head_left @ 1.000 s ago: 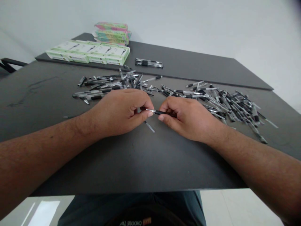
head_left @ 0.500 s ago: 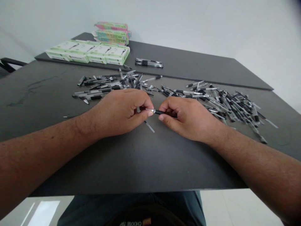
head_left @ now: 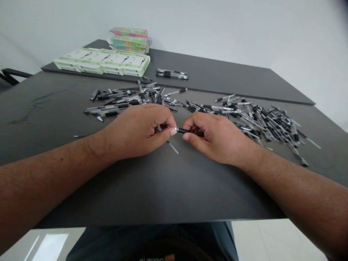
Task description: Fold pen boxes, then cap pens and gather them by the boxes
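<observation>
A pen with a black grip [head_left: 181, 130] lies roughly level between my two hands, above the dark table. My left hand [head_left: 148, 128] pinches its silvery tip end between thumb and forefinger. Around the black grip and barrel, the fingers of my right hand [head_left: 214, 134] are closed, hiding the pen's other end. Just below my left fingertips a thin clear pen refill [head_left: 173, 147] rests on the tabletop. Behind my left hand spreads a loose heap of pens and pen parts [head_left: 127, 96]; another heap of pens [head_left: 268, 121] lies beyond and to the right of my right hand.
Along the raised back board [head_left: 231, 78] stand white-and-green boxes [head_left: 108, 61], with colourful boxes [head_left: 130, 40] stacked behind them. A neat row of pens [head_left: 172, 74] lies on the board. The table's front edge [head_left: 163, 224] runs close to my lap.
Both hands stay almost in place with the pen between them. The view has shifted very slightly; nothing else has visibly moved.
</observation>
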The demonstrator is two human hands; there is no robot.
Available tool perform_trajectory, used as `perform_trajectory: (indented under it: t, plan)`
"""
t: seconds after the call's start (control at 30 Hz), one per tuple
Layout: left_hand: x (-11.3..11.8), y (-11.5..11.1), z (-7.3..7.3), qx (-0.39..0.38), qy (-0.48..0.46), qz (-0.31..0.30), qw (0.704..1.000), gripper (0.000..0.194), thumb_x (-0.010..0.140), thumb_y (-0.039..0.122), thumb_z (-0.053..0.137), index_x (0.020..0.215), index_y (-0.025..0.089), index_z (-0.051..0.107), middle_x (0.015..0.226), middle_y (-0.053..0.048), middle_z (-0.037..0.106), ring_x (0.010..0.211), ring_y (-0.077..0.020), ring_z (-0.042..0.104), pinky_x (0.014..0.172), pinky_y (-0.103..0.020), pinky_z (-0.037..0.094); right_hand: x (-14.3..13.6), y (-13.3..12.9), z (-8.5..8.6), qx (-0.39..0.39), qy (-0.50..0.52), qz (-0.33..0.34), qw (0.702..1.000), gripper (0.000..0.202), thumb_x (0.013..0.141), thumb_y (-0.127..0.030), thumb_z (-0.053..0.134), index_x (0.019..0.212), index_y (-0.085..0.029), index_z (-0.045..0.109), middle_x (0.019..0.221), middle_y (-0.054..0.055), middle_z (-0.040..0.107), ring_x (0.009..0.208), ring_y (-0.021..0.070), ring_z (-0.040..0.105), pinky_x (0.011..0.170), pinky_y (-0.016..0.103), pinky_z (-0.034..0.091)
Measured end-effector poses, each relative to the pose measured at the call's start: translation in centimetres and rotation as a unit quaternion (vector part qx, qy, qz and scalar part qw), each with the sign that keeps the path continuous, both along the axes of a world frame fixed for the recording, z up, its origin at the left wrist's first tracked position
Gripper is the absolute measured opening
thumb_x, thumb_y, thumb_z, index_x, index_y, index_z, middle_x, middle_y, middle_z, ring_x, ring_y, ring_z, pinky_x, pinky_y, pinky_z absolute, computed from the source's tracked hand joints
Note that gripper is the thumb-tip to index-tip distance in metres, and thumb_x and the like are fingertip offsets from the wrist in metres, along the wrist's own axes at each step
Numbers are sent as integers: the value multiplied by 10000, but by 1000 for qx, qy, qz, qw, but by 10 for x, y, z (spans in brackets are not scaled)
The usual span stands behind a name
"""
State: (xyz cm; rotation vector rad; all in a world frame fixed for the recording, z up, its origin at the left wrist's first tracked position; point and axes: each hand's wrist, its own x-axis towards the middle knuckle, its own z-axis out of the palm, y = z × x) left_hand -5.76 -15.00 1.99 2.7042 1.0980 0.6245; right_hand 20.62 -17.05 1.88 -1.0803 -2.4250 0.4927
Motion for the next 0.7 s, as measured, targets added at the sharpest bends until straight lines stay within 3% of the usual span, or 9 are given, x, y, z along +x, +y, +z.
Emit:
perform_trajectory:
  t: [0.3, 0.7]
  plan:
    - [-2, 2, 1, 3, 7, -39, 999, 207, 1046, 347, 573, 995, 267, 757, 912, -34, 800, 908, -244, 774, 909, -380, 592, 2, 1, 2, -25, -35, 11, 999, 122, 1092, -300, 657, 1083, -220, 748, 965, 48, 799, 879, 218, 684, 802, 326, 444]
    - [-1, 0, 4, -3, -1, 1, 1000, 206, 999, 385, 600, 944, 259, 753, 856, -10, 796, 854, -215, 771, 846, -347, 572, 3, 1, 2, -12, -14, 10, 1000, 124, 1069, -310, 673, 1063, -218, 756, 921, 34, 787, 826, 201, 676, 765, 315, 439]
